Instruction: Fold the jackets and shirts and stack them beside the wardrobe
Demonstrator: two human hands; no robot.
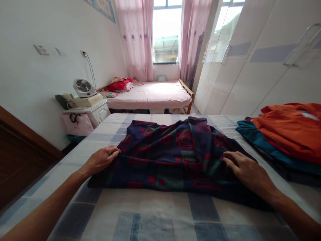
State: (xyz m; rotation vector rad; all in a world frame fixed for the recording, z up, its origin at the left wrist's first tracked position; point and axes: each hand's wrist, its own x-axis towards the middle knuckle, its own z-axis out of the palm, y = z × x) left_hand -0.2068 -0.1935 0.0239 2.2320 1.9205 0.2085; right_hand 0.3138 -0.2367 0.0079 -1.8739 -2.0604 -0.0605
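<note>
A dark navy shirt with red and green geometric patterns lies spread on the bed, with creases across its middle and its collar toward the far side. At its left edge, my left hand is closed, pinching the cloth between thumb and fingers. My right hand rests over the right part of the shirt, with thumb and forefinger drawn close together on the fabric. Some of the right hand's fingers are hidden beneath it.
The bed has a checked blue and white sheet. Folded clothes, orange on top of teal, are stacked at the right. Beyond stand a smaller pink-sheeted bed, a nightstand with a fan, and a white wardrobe.
</note>
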